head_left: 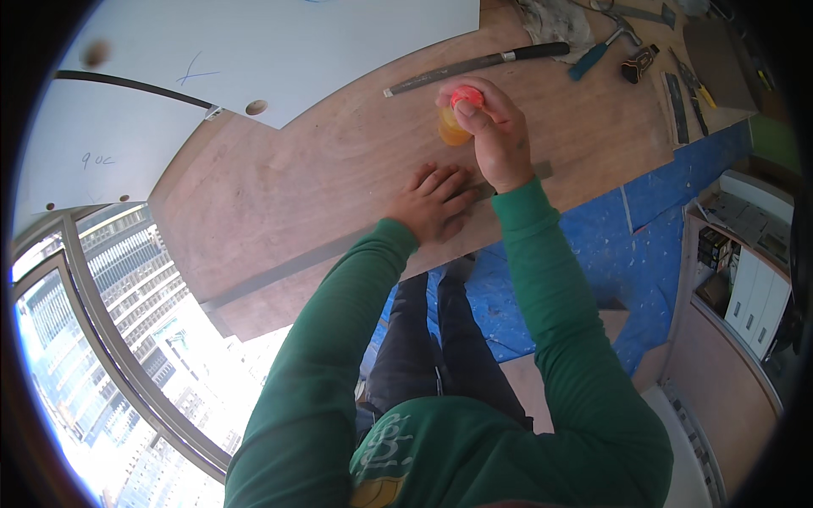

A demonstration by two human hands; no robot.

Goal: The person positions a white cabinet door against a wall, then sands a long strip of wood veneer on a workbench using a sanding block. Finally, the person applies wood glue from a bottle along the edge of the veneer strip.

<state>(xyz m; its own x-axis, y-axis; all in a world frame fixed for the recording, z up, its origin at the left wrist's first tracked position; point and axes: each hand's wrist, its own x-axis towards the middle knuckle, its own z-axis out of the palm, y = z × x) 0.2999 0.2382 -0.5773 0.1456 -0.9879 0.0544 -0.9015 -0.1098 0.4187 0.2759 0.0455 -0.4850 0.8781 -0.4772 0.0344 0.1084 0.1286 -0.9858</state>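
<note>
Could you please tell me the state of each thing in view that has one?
Bottle: held, sealed or not unclear
Right hand: closed on the bottle
Left hand: spread, palm down on the board
File: lying flat
Hammer: lying down
Tape measure: lying down, blade unclear

Your bottle [454, 129] is yellow-orange with a bright red cap [467, 97], over the plywood board [296, 186], itself pinkish-brown with faint grain and crossed by a grey strip [292, 264]. At the board's far left you have a white panel [339, 51] with blue pen marks; along its far side, a grey file [478, 67] with a black handle, then a teal-gripped hammer [595, 57]. Below the board, the sheet [593, 245] is blue, flecked white. Your sleeves [326, 343] are green.
</note>
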